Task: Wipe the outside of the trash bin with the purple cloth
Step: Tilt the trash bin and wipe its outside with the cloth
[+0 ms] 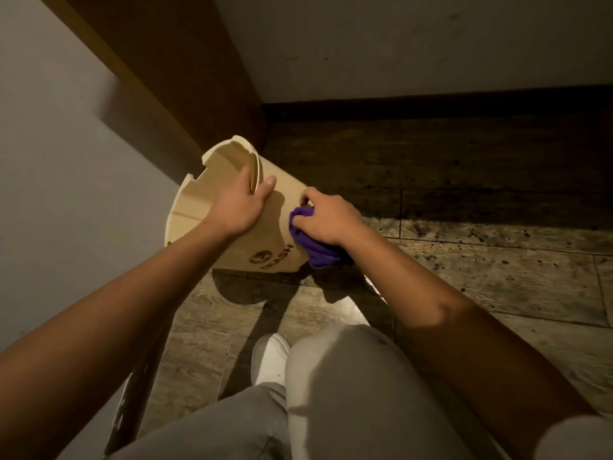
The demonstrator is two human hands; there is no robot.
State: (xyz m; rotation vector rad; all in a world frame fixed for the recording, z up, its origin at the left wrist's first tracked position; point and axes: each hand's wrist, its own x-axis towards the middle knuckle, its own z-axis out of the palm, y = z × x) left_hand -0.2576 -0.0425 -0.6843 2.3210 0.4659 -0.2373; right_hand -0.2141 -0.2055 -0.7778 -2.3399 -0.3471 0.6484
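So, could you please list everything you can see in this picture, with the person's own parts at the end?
trash bin: one, cream, marked TRASH, tipped over on the floor by the left wall.
purple cloth: one, bunched against the bin's outer side.
floor: wood-look planks, brown, speckled with dark bits at right.
walls: pale grey, at left and at the back.
wooden panel: one, brown, standing in the corner behind the bin.
shoe: one, white, bottom centre.
trousers: grey, over the bent knees.
left hand: gripping the bin's rim.
right hand: pressing the cloth to the bin.
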